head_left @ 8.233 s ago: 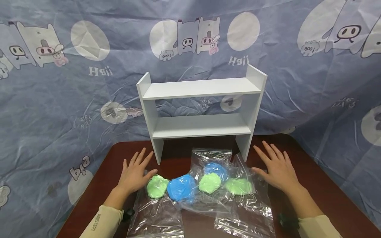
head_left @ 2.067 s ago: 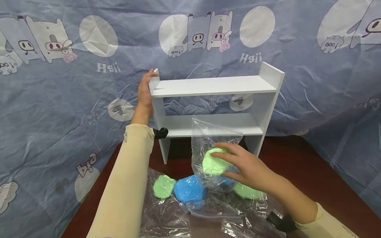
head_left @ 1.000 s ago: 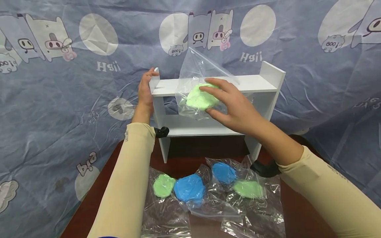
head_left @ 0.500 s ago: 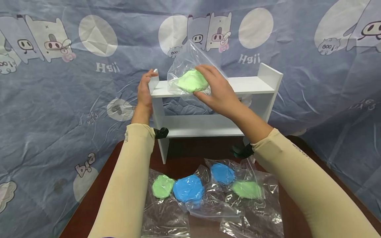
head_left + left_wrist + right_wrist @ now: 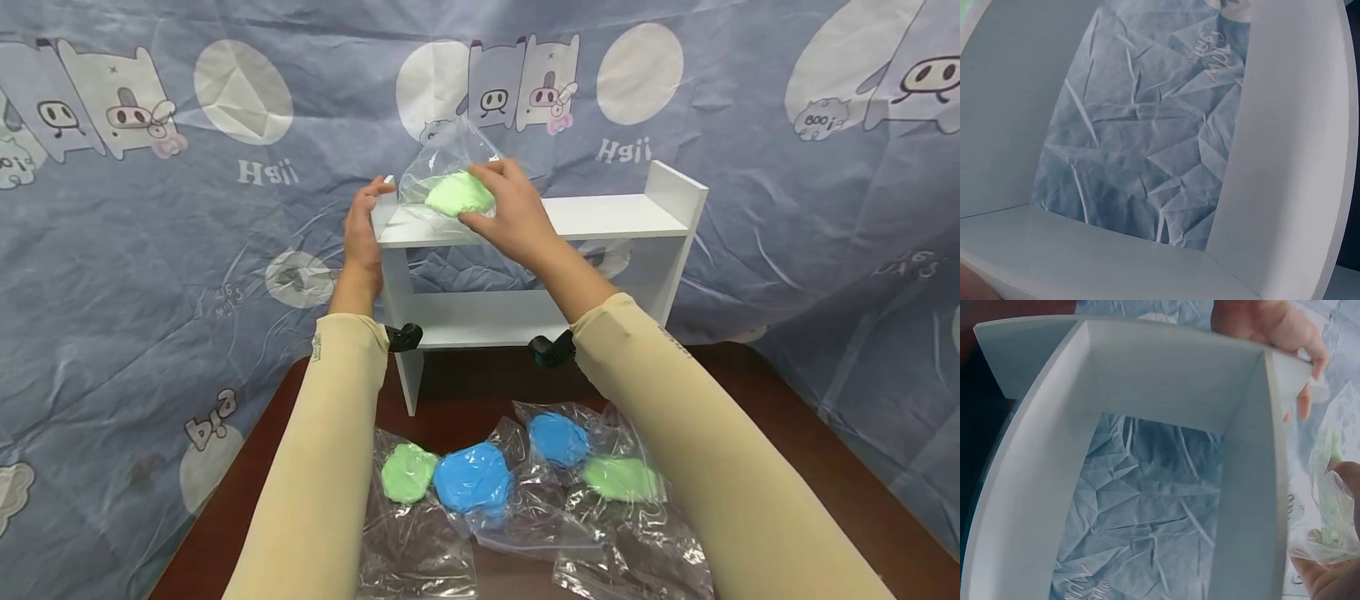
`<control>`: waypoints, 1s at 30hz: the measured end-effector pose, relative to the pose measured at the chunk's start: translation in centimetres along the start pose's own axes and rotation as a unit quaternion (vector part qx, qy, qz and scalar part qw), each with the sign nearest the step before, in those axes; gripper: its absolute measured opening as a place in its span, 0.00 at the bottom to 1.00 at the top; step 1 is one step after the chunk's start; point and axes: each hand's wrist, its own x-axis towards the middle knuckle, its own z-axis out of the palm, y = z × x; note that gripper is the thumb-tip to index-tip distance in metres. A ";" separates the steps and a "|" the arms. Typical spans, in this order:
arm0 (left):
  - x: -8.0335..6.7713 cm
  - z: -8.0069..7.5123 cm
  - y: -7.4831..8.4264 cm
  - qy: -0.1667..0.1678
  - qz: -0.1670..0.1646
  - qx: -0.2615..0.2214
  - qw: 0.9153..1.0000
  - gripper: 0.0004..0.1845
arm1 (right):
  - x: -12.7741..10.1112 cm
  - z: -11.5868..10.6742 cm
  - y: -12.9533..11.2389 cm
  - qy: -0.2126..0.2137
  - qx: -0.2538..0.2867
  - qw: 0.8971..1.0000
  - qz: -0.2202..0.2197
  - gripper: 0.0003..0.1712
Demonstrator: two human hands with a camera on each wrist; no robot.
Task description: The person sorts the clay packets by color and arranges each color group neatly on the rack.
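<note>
My left hand (image 5: 363,232) holds the upper end of the left side panel of a white two-tier shelf (image 5: 600,215), fingers hooked over its edge. My right hand (image 5: 517,212) pinches a clear zip bag with a flattened light green clay-like lump (image 5: 459,194) in it. The bag is over the left part of the top tier, close to the left panel, its empty upper part sticking up. In the right wrist view, fingers and thumb lie on both sides of the bag (image 5: 1329,519). The left wrist view shows mostly the shelf's inside (image 5: 1297,125), with a bit of hand at the lower left.
On the dark red table (image 5: 262,467), before the shelf, lie more clear bags with lumps: a green one (image 5: 407,472) at left, a blue one (image 5: 472,477), another blue one (image 5: 558,438) and a green one (image 5: 621,478) at right. A patterned blue cloth (image 5: 150,333) hangs behind.
My right hand has lifted the bag with the green lump off the table pile and carried it up and leftward over the top tier. My left hand went from the table to the shelf's left panel.
</note>
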 end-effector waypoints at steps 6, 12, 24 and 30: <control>-0.2 -0.1 0.2 -0.006 -0.003 0.013 1.000 0.25 | 1.1 1.1 0.8 -0.028 -0.015 0.999 0.033 0.40; -0.1 0.0 0.2 -0.006 -0.007 -0.003 1.000 0.20 | 2.0 1.6 1.3 -0.039 -0.025 0.998 0.041 0.42; -0.2 -0.1 0.3 -0.010 -0.018 -0.004 1.000 0.16 | 2.3 2.0 1.0 -0.104 -0.041 0.989 0.097 0.42; -0.3 -0.1 0.4 -0.011 -0.025 -0.010 1.000 0.15 | 2.2 1.8 0.8 -0.130 -0.023 0.985 0.108 0.46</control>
